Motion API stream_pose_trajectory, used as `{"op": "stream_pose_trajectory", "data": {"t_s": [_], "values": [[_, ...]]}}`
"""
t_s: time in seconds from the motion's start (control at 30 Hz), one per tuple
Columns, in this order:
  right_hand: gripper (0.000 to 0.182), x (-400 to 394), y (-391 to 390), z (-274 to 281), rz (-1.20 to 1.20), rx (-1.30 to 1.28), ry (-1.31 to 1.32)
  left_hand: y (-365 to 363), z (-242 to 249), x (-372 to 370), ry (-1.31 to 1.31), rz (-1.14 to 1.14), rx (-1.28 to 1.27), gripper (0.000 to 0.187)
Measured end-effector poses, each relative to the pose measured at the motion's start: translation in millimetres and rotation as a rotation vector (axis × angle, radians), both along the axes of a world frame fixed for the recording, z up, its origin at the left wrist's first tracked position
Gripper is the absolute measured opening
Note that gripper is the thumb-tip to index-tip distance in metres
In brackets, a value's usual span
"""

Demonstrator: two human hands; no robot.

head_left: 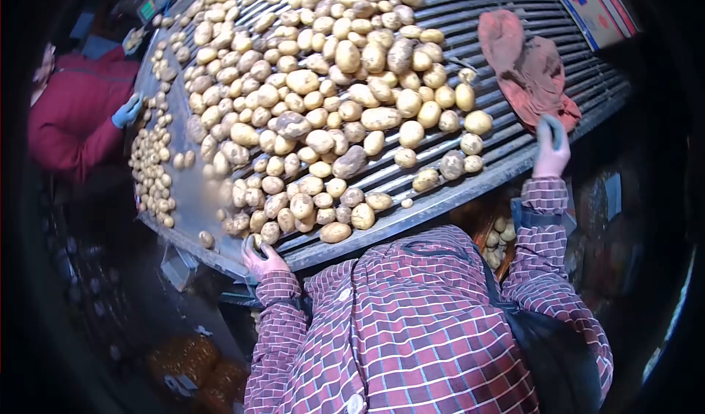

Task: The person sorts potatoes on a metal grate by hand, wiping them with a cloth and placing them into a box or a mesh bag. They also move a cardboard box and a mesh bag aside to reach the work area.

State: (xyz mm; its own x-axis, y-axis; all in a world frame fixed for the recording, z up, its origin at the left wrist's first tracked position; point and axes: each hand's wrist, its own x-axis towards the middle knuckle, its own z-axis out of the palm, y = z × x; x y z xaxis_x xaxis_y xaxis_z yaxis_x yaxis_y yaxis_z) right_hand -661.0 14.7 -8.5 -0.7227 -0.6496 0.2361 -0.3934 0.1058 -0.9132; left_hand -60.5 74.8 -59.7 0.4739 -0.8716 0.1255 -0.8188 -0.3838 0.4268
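My right hand (551,152), with dark grey fingertips, has its fingers together on the near end of a crumpled red cloth (523,69). The cloth lies stretched over the bars on the right side of a slatted metal sorting table (470,2). At the table's near left edge, my left hand (264,260) curls its fingers around a small potato, mostly hidden by them. Many potatoes (302,82), some pale yellow and some dirt-covered, spread over the slats in front of me. A few loose ones lie along the near rim.
Smaller potatoes (153,171) gather along the table's left side, near a co-worker's blue-gloved hand (128,111) and dark red sleeve. A printed cardboard box (591,6) sits at the far right. Below the near rim, more potatoes (499,239) show beside my right arm. Filled sacks (183,359) stand lower left.
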Motion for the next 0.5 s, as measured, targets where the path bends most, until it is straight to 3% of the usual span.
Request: {"op": "stream_pose_trajectory", "data": {"t_s": [0.1,0.13,0.17,0.23,0.33,0.5], "values": [[0.019,114,-64,38,0.501,0.133,0.15,0,2,-3,0.006,0.027,0.004,0.032],[0.023,147,-73,37,0.682,0.218,0.055,-1,3,-3,0.009,0.031,0.001,0.032],[0.024,174,-87,29,0.909,0.132,0.296,-1,3,-3,0.009,0.035,-0.001,0.032],[0.023,227,-96,22,1.149,0.137,0.492,-3,9,-4,0.005,0.034,0.015,0.032],[0.029,258,-95,-5,1.296,0.358,0.773,0,6,0,-0.004,0.022,0.0,0.033],[0.031,269,-105,-14,1.256,0.498,0.857,-1,7,1,0.004,0.013,0.035,0.033]]}}
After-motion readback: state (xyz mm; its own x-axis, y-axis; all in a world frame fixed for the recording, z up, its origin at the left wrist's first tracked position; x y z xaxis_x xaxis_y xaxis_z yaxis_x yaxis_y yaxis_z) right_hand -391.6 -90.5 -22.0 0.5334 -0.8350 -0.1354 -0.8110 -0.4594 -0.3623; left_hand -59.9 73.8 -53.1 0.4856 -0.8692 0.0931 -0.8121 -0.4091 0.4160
